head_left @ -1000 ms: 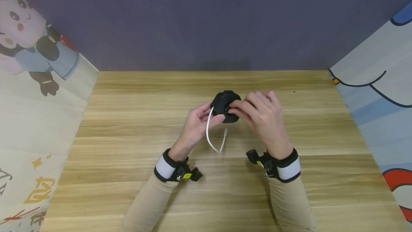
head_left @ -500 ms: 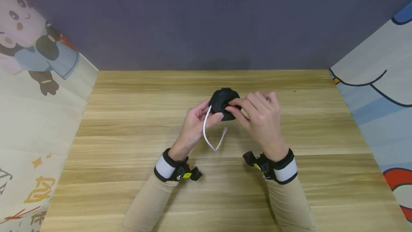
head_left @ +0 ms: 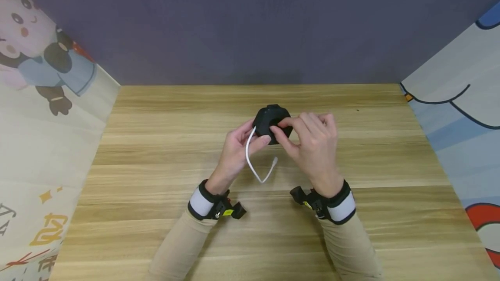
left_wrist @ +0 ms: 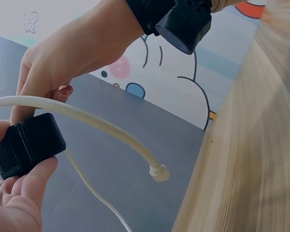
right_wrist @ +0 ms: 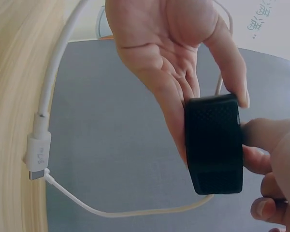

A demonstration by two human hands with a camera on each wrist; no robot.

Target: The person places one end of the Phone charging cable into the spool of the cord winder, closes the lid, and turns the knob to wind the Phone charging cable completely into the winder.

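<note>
My left hand (head_left: 236, 148) holds a black many-sided case (head_left: 262, 118) above the table, thumb on the near face and fingers behind. The right hand (head_left: 314, 140) has its thumb and index finger bent into the case's middle, pinching there; what lies between the fingertips is hidden. From the case's left side a white cable (head_left: 248, 153) loops down, its end hanging free. The right wrist view shows a USB-C plug (right_wrist: 38, 152) on this cable, with a thin white cord (right_wrist: 130, 213) running from it towards the case. The left wrist view shows the case (left_wrist: 31, 142) edge-on.
A wood-grain table (head_left: 156, 142) lies under both hands. Behind it rises a dark grey-blue panel (head_left: 250, 25), with cartoon-printed walls at left (head_left: 47, 142) and right (head_left: 461, 120). Each wrist wears a strapped camera.
The case has shifted slightly up and left in the left hand. My right hand and wrist have drifted left, its fingertips still at the case's middle. The hanging cable end has swung a little.
</note>
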